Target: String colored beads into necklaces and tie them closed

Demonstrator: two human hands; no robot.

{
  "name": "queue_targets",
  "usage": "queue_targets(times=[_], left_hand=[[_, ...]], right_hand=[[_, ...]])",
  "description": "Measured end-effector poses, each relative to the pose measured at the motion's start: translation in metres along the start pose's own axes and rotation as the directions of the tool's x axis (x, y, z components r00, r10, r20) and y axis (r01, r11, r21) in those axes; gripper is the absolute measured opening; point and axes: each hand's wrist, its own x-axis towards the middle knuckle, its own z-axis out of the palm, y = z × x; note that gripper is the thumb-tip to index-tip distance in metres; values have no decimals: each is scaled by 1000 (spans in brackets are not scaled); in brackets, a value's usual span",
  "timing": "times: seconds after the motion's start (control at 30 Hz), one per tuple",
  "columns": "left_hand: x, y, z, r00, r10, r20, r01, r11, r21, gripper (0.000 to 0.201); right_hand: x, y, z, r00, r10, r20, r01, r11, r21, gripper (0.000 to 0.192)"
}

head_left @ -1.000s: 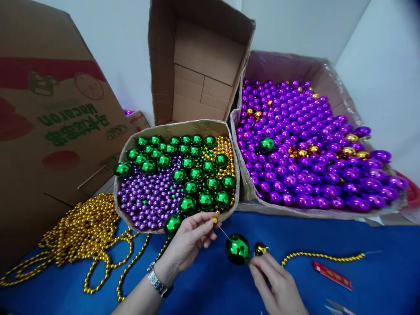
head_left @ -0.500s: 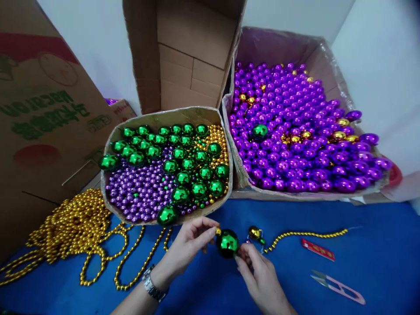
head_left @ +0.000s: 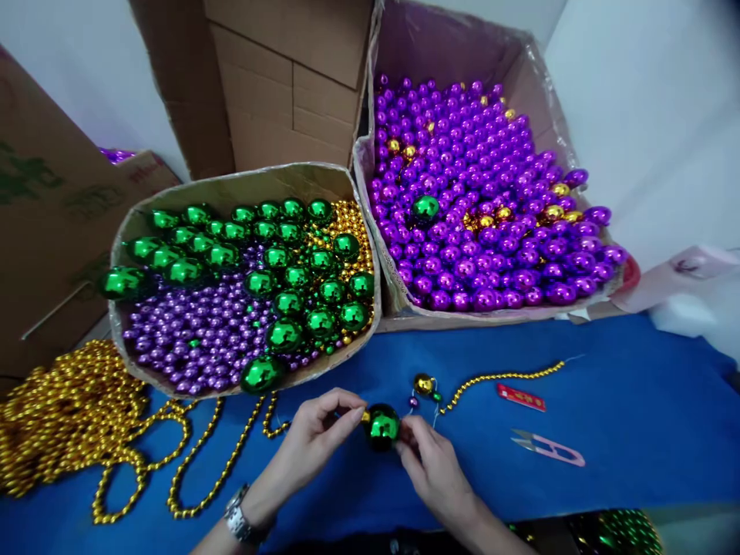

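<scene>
A large shiny green ball bead (head_left: 382, 426) is held between my two hands, above the blue tabletop. My left hand (head_left: 324, 428), with a metal watch (head_left: 237, 515) at the wrist, pinches a small gold bead (head_left: 366, 415) at the ball's left side. The fingers of my right hand (head_left: 431, 462) are closed at the ball's right side; its lower fingertips are partly hidden. Just beyond that hand lie a gold ball (head_left: 424, 384), a small purple bead (head_left: 412, 401) and a small green bead (head_left: 438, 398), with pale string beside them.
A box (head_left: 370, 304) of green, purple and gold beads stands behind my hands; another box (head_left: 370, 146) of purple balls is right of it. Gold bead chains (head_left: 75, 412) lie left. A gold bead strand (head_left: 491, 377), red packet (head_left: 521, 397) and pink thread snips (head_left: 549, 449) lie right.
The view has turned right and down, so the boxes and table things sit farther left. Both hands keep hold at the green ball. Shiny green beads now show below the table edge.
</scene>
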Motion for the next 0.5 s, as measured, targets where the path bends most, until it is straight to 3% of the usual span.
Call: queue_targets(times=[0.13, 0.3, 0.4, 0.5], left_hand=[[-3, 6, -1, 989, 135, -67, -126, 985, 120, 15], [-4, 38, -6, 915, 398, -69, -375, 901, 218, 16], [1, 55, -5, 892, 446, -70, -421, 879, 224, 16], [5, 58, -3, 911, 405, -82, -380, 898, 219, 14]], right_hand=[[2, -1, -13, 999, -23, 37, 24, 999, -28, 36], [15, -24, -42, 997, -69, 23, 71, 994, -83, 36], [25, -36, -49, 990, -138, -14, 137, 989, -60, 33], [29, -37, -49, 984, -176, -34, 174, 983, -52, 33]])
